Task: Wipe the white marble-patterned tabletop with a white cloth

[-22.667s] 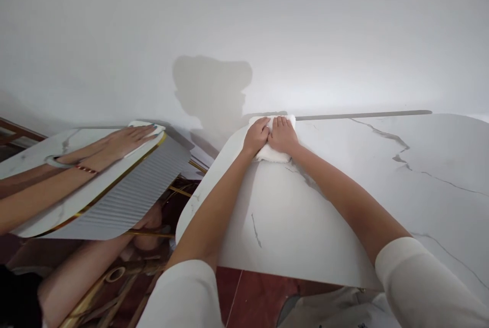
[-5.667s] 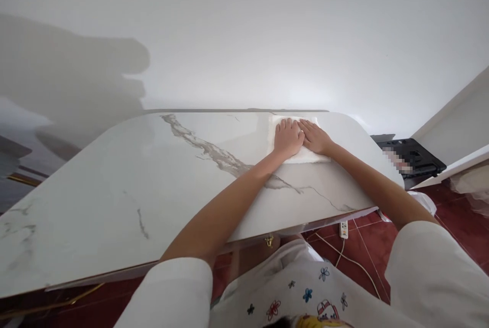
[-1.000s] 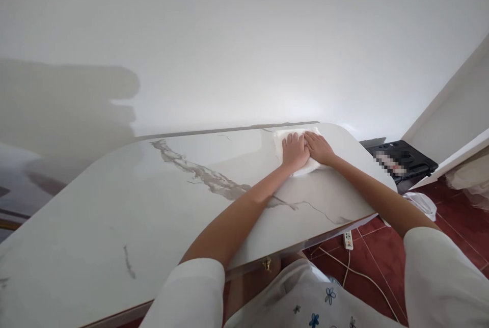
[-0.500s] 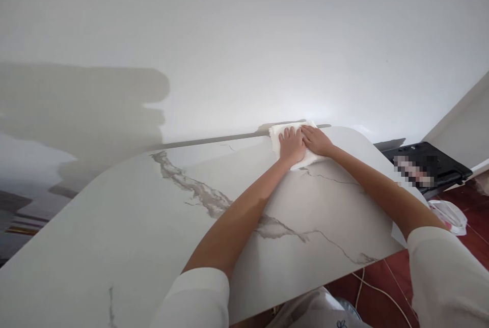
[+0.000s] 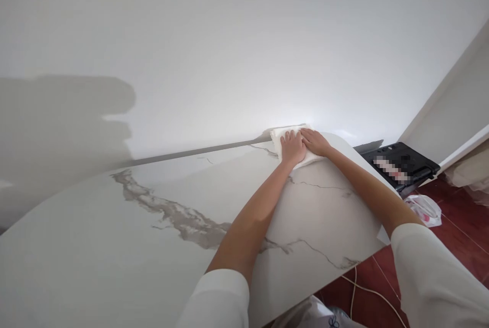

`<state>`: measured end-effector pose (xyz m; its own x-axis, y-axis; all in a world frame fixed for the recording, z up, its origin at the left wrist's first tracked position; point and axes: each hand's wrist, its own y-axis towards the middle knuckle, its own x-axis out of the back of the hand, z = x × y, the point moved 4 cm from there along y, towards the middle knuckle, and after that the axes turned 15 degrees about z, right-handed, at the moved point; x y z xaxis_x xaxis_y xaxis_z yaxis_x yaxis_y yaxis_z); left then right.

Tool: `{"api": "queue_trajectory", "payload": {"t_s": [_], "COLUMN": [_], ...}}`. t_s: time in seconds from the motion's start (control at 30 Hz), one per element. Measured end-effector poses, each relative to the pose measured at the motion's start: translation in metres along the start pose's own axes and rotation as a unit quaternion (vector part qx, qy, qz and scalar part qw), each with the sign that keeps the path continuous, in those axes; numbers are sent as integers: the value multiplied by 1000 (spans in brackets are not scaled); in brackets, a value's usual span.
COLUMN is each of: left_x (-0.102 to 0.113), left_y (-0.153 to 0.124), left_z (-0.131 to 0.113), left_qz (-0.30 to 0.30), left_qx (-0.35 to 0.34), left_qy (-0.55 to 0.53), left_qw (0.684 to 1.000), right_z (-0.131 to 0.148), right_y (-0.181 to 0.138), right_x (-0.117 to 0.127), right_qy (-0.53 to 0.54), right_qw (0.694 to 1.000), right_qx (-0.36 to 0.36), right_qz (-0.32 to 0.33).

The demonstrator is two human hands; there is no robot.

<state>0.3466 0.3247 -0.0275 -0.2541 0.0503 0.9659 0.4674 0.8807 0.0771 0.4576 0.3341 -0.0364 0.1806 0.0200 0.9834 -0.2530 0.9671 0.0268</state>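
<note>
A folded white cloth [image 5: 278,136] lies at the far edge of a white marble table top [image 5: 153,246], against the white wall. My left hand [image 5: 292,147] lies flat on the cloth, fingers stretched out and together. Right beside it, touching, my right hand [image 5: 315,142] also presses flat on the cloth. Both arms reach across the table, with white sleeves near the camera. Most of the cloth is hidden under the hands.
A black object [image 5: 397,166] sits on the floor past the table's right end. A crumpled plastic bag [image 5: 425,208] and a white cable [image 5: 362,290] lie on the dark red floor. A white panel [image 5: 458,119] leans at the far right.
Both hands stay pressed on the cloth at the table's far edge by the wall, slid there from a little nearer in the last second. The view has shifted slightly.
</note>
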Motion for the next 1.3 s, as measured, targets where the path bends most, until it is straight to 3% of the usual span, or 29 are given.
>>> {"api": "queue_trajectory", "payload": {"t_s": [0.23, 1.3], "left_x": [2, 5], "left_y": [-30, -224], "left_z": [-7, -72], "left_qz": [17, 74], "left_qx": [-3, -38], "left_qy": [16, 54], "left_qw": [1000, 995], "right_z": [15, 102], "right_y": [-26, -222], "right_x": [-1, -14], "right_qy": [-6, -68], "right_qw": [1000, 998], "right_qx": [4, -2], "right_qz": [9, 3]}}
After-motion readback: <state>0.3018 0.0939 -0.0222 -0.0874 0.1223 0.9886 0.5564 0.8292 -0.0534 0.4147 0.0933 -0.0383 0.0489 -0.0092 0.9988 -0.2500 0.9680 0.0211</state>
